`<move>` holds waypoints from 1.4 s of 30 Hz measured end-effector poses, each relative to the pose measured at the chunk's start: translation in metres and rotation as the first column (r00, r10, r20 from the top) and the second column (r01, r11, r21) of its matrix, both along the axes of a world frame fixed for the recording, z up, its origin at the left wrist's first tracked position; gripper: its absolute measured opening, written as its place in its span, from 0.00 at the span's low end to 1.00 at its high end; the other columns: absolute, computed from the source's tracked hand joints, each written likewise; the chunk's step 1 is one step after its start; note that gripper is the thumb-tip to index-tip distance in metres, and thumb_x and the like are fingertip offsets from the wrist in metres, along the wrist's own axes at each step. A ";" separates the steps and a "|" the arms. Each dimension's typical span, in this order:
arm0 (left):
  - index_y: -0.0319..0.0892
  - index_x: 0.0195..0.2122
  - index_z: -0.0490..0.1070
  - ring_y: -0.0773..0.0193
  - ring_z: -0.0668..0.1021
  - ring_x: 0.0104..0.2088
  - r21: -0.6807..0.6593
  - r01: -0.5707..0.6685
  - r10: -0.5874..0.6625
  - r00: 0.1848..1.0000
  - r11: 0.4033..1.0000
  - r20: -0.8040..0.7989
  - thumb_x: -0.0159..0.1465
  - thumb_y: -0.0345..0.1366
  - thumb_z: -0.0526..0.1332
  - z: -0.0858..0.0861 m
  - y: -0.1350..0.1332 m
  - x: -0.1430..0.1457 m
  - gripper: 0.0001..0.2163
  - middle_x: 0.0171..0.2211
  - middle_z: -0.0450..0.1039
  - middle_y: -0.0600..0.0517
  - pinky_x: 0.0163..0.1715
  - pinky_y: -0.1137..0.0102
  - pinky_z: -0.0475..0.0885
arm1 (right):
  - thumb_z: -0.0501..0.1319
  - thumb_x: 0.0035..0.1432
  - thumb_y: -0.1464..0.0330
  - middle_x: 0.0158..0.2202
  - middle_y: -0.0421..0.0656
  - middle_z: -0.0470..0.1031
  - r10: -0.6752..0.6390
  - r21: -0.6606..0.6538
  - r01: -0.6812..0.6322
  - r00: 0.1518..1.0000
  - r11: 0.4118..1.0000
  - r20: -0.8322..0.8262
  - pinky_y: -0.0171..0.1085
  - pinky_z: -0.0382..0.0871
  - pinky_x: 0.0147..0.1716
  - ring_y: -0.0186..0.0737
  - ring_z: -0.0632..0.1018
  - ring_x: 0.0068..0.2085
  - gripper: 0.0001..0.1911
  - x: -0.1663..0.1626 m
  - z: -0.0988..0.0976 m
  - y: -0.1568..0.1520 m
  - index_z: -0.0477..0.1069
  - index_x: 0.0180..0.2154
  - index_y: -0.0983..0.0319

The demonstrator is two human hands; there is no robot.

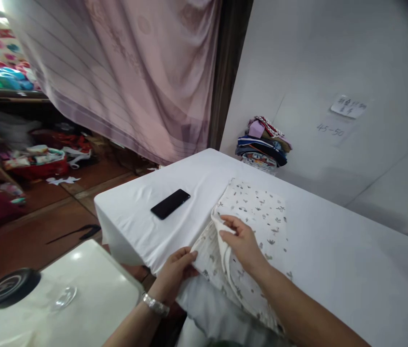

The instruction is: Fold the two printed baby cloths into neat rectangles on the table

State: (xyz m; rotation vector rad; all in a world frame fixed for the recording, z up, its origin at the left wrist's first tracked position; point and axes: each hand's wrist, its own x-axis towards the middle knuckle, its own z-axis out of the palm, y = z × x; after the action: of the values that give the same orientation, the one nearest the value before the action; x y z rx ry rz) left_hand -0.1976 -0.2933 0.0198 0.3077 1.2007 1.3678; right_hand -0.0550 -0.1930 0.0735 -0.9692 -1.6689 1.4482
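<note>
A white cloth (258,212) printed with small grey and brown shapes lies folded in layers along the near edge of the white-covered table (327,241). My left hand (177,270), with a metal band on its wrist, pinches the lower left corner of the cloth. Higher up, my right hand (242,241) has its thumb and fingers closed on a raised upper layer at the left edge. Between the two hands the layers are parted, and the underside shows the same print. The near end of the cloth hangs close to my body, partly hidden by my right forearm.
A black phone (170,204) lies on the table to the left of the cloth. Folded clothes (264,144) are stacked by the wall. At lower left, a pale tabletop (91,289) holds a round black object (10,287). A pinkish curtain (146,72) hangs behind.
</note>
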 end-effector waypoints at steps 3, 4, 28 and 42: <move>0.39 0.25 0.66 0.70 0.71 0.22 0.002 -0.017 0.017 1.000 1.000 0.009 0.45 0.40 0.68 0.004 0.001 0.004 0.14 0.21 0.68 0.54 0.24 0.75 0.68 | 0.59 0.47 0.67 0.32 0.39 0.65 -0.017 -0.033 0.017 1.000 0.999 -0.002 0.33 0.64 0.33 0.34 0.69 0.33 0.19 0.007 0.003 -0.001 0.68 0.44 0.60; 0.38 0.25 0.66 0.70 0.71 0.22 0.013 -0.018 0.018 1.000 1.000 0.010 0.46 0.40 0.68 0.006 0.002 0.006 0.13 0.21 0.68 0.54 0.24 0.75 0.68 | 0.59 0.47 0.67 0.32 0.39 0.65 0.002 -0.014 -0.002 1.000 1.000 0.017 0.33 0.64 0.33 0.34 0.69 0.33 0.19 0.006 0.002 -0.004 0.68 0.44 0.60; 0.38 0.34 0.70 0.68 0.70 0.28 0.254 0.010 0.120 0.864 0.967 -0.490 0.54 0.44 0.61 0.030 0.003 0.032 0.14 0.27 0.70 0.53 0.29 0.74 0.66 | 0.57 0.48 0.71 0.35 0.40 0.67 0.209 0.016 -0.210 0.975 0.977 0.071 0.36 0.66 0.36 0.35 0.71 0.36 0.27 0.005 0.011 -0.025 0.61 0.52 0.59; 0.40 0.34 0.70 0.65 0.73 0.24 0.069 -0.097 0.114 0.944 0.993 -0.310 0.48 0.43 0.65 0.005 -0.002 0.017 0.16 0.23 0.72 0.54 0.25 0.73 0.68 | 0.54 0.52 0.70 0.54 0.42 0.64 0.184 0.250 -0.285 0.914 0.925 0.361 0.49 0.54 0.55 0.44 0.65 0.54 0.24 0.061 -0.017 0.009 0.64 0.52 0.54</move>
State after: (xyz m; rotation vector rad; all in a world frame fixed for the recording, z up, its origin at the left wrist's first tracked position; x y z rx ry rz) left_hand -0.1805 -0.2955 0.0246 0.5202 1.4614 1.4831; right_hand 0.0056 -0.1836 0.0562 -0.8966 -2.2466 1.1733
